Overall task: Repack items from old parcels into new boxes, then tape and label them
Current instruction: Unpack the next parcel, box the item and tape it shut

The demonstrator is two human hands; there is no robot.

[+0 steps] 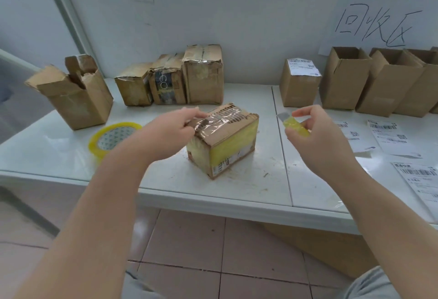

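Both forearms reach in from the near edge. Left hand (175,130) is curled over the top left edge of the old parcel (225,142), fingers on the tape, bracing it. Right hand (315,132) pinches a yellow knife (296,125), blade out and pointing left, held in the air just right of the parcel and not touching it. Parcel sits mid-counter (59,156), turned corner-on: worn cardboard, crumpled clear tape across the top, yellow tape around the sides, top edge ragged, flaps not yet open. Judgement: opening step, early in the job. Next move calls for bringing the blade down onto the top seam and slitting shallow, so the contents are not cut, with the bracing fingers kept out of the line. Tape roll (111,138) lies flat left of the parcel; printed labels (388,137) lie loose to the right. Further back, an open torn box (73,95) at left, three battered parcels (170,80) against the wall, and fresh boxes (348,78) standing at right, one already labelled (299,85).
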